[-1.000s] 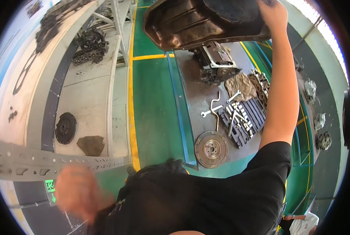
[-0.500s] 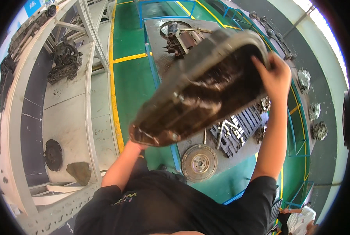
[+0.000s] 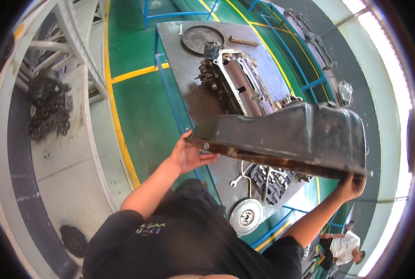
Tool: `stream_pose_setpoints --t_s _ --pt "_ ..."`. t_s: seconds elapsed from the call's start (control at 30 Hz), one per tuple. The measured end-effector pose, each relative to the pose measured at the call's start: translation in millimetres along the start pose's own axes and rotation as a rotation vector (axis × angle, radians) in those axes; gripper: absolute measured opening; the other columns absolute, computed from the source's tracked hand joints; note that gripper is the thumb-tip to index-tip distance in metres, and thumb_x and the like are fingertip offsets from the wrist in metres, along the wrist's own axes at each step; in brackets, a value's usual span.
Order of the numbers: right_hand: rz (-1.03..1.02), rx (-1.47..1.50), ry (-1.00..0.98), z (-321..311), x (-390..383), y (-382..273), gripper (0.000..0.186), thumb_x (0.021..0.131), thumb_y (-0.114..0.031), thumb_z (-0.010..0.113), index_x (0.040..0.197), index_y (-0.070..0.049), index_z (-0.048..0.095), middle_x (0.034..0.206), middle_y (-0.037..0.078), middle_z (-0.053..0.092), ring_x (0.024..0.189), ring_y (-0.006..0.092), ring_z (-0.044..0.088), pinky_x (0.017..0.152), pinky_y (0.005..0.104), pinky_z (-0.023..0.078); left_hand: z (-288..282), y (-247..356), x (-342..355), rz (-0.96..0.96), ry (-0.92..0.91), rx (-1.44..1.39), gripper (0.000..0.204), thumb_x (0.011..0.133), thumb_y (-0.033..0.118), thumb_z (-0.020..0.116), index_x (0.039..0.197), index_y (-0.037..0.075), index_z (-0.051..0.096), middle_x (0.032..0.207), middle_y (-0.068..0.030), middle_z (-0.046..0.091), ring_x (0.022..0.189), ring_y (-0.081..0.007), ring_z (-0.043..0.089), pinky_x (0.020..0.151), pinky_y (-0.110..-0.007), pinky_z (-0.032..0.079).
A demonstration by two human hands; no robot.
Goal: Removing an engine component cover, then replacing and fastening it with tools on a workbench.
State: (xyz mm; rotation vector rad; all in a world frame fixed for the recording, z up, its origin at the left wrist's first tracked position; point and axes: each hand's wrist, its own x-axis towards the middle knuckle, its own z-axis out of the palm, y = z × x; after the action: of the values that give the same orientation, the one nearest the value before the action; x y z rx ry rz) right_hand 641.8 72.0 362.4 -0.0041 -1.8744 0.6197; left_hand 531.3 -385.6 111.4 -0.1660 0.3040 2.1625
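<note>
A large dark oil pan (image 3: 281, 137) is held up between my two hands above the near part of the workbench. Its outer bottom faces up, and its open underside shows only as a brown strip along the near rim. At the narrow left end, my left hand (image 3: 192, 156) grips the rim, thumb on top and fingers beneath. My right hand (image 3: 350, 187) is closed on the rim's lower right corner. Beyond the pan lies an engine block (image 3: 244, 83) with its brown inside showing; the pan hides its near end.
The metal workbench (image 3: 175, 51) also bears a round ring (image 3: 202, 39), a tool tray (image 3: 272, 183), a wrench (image 3: 239, 179) and a round flywheel-like disc (image 3: 246, 216). Shelving with engine parts (image 3: 49, 104) stands left. Another person (image 3: 344, 249) is at the lower right.
The oil pan has turned over, from hollow side showing to outer bottom up. My right hand has come down and my left hand has moved up and right. The engine block is more exposed.
</note>
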Motion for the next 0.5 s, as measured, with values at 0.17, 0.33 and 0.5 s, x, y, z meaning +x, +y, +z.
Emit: stream_pose_setpoints --t_s 0.17,0.33,0.5 --pt "0.022 0.070 0.400 -71.5 -47.4 53.3 0.039 0.081 -0.013 0.074 0.114 0.003 0.060 0.120 0.019 0.062 0.102 0.0293 0.063 0.091 0.0394 0.051 -19.7 73.8 68.2 0.050 -0.289 -0.155 0.065 0.084 0.044 0.047 0.140 0.012 0.043 0.142 -0.0098 0.048 0.124 -0.0312 0.051 0.108 -0.046 0.037" --pt "0.091 -0.243 0.385 -12.7 -61.0 79.7 0.045 0.082 -0.016 0.073 0.120 0.002 0.058 0.126 0.020 0.058 0.110 0.0331 0.059 0.096 0.0432 0.047 15.0 154.4 131.3 0.132 -0.315 0.029 0.058 0.080 0.035 0.048 0.130 0.006 0.047 0.134 -0.0106 0.052 0.122 -0.0266 0.052 0.106 -0.043 0.038" --pt "-0.122 -1.202 -0.260 50.1 -58.7 125.7 0.051 0.082 -0.019 0.072 0.126 0.001 0.056 0.132 0.022 0.055 0.118 0.0370 0.055 0.101 0.0470 0.044 77.6 224.9 191.1 0.300 -0.337 0.349 0.056 0.078 0.032 0.048 0.129 0.007 0.046 0.128 -0.0095 0.053 0.120 -0.0244 0.051 0.105 -0.043 0.038"
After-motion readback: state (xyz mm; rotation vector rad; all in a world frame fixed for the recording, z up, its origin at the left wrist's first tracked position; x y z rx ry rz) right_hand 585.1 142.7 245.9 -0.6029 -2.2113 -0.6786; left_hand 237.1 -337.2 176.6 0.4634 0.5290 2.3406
